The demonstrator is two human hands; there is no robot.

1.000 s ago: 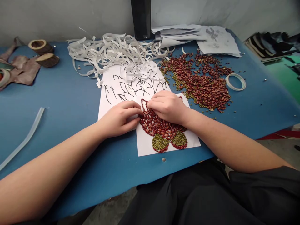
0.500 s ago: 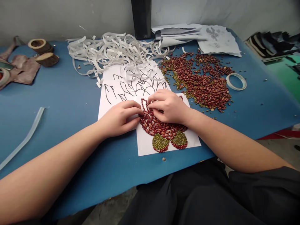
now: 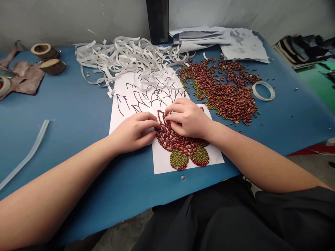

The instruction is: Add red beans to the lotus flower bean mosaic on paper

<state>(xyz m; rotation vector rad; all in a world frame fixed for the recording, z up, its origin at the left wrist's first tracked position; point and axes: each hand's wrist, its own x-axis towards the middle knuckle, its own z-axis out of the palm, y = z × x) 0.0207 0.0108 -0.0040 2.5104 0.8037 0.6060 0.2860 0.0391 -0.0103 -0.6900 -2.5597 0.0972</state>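
Observation:
Red and green beans form a bean picture [image 3: 180, 141] on a small white sheet [image 3: 162, 165] near the table's front edge. My left hand [image 3: 136, 131] rests at the picture's left edge, its fingers curved and apart, fingertips at the red beans. Over the upper middle of the picture is my right hand [image 3: 186, 118], with thumb and forefinger pinched together; whatever lies between those fingertips is too small to make out. Behind the small sheet lies a larger sheet with a black line drawing [image 3: 154, 96], partly under paper strips.
A heap of red and green beans [image 3: 230, 94] spreads at the right, beside a tape roll [image 3: 263, 91]. White paper strips [image 3: 125, 57] pile up at the back. Wood pieces [image 3: 52, 66] stand at the left on the blue table [image 3: 75, 115].

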